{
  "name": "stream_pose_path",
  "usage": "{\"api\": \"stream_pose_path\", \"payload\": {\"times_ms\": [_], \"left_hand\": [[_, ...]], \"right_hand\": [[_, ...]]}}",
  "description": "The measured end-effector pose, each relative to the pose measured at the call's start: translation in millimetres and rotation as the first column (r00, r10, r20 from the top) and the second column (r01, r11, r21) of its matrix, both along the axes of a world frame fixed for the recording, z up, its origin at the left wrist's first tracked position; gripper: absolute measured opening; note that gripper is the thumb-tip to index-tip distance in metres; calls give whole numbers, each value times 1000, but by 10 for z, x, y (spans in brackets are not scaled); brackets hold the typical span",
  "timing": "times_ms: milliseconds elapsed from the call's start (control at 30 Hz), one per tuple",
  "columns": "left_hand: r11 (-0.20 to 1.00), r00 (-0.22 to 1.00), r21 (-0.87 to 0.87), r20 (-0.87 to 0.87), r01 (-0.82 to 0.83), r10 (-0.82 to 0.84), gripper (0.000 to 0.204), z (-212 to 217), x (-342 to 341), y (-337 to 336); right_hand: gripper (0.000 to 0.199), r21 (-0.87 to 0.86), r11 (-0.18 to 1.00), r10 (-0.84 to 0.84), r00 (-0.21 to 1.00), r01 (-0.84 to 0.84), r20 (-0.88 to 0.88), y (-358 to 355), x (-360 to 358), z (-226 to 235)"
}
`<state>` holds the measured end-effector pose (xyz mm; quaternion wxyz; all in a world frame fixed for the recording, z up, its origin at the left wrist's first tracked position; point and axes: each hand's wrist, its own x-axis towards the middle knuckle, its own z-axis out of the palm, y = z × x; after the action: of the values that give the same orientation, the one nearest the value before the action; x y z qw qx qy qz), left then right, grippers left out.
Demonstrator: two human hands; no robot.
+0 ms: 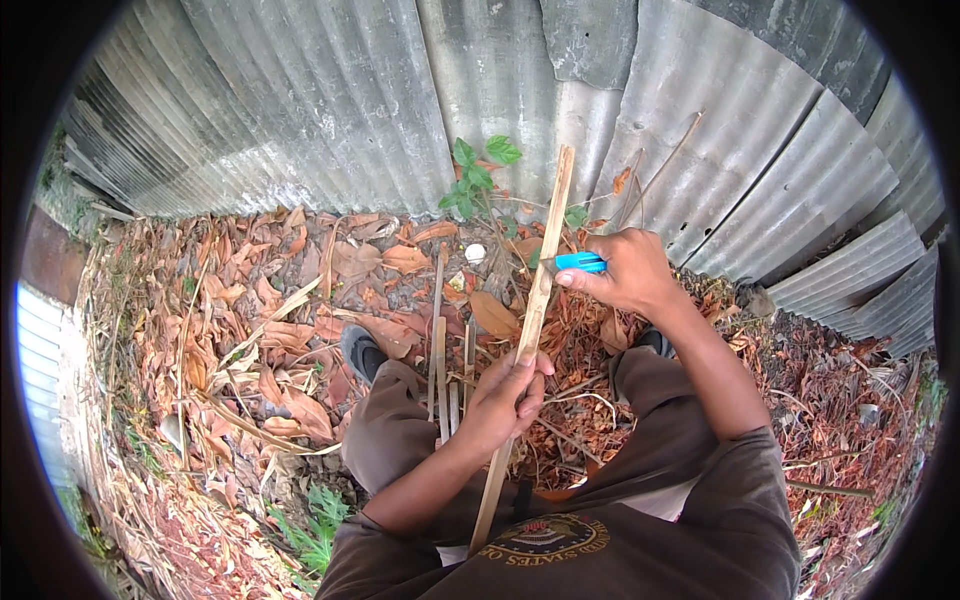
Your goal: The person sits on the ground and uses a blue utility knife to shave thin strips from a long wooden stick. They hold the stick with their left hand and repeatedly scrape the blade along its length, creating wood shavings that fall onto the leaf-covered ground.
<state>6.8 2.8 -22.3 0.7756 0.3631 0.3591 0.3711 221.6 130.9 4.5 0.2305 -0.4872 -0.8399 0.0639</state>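
Observation:
A long, pale strip of split wood or bamboo slants from my lap up toward the metal fence. My left hand is closed around its lower middle, and its lower end rests against my shirt. In my right hand is a blue-handled utility knife, gripped with the fingers wrapped round it. The knife's front end meets the right edge of the strip, above my left hand. How much blade is out is too small to tell. Below the knife, the strip's face looks rough and whittled.
Corrugated metal sheets form a fence ahead. Several narrow wooden strips stand between my legs. Dry brown leaves cover the ground, with a small white round thing among them. A green plant grows by the fence; thin sticks lean there.

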Motion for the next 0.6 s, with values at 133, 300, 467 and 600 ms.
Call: {"api": "stream_pose_path", "payload": {"times_ms": [133, 300, 467, 600], "left_hand": [[999, 992, 37, -116, -35, 39, 34, 16, 15, -12], [988, 977, 137, -192, -70, 96, 33, -53, 43, -37], [982, 968, 170, -221, -78, 115, 31, -45, 19, -87], [985, 969, 153, -220, -83, 116, 31, -57, 13, -109]], "right_hand": [[57, -77, 997, 12, 996, -5, 94, -16, -37, 14], [58, -27, 999, -16, 1000, 16, 5, -36, -112, -45], [59, 8, 1000, 0, 1000, 0, 4, 2, -123, -158], [62, 123, 991, 47, 999, -48, 14, 102, -122, -203]]}}
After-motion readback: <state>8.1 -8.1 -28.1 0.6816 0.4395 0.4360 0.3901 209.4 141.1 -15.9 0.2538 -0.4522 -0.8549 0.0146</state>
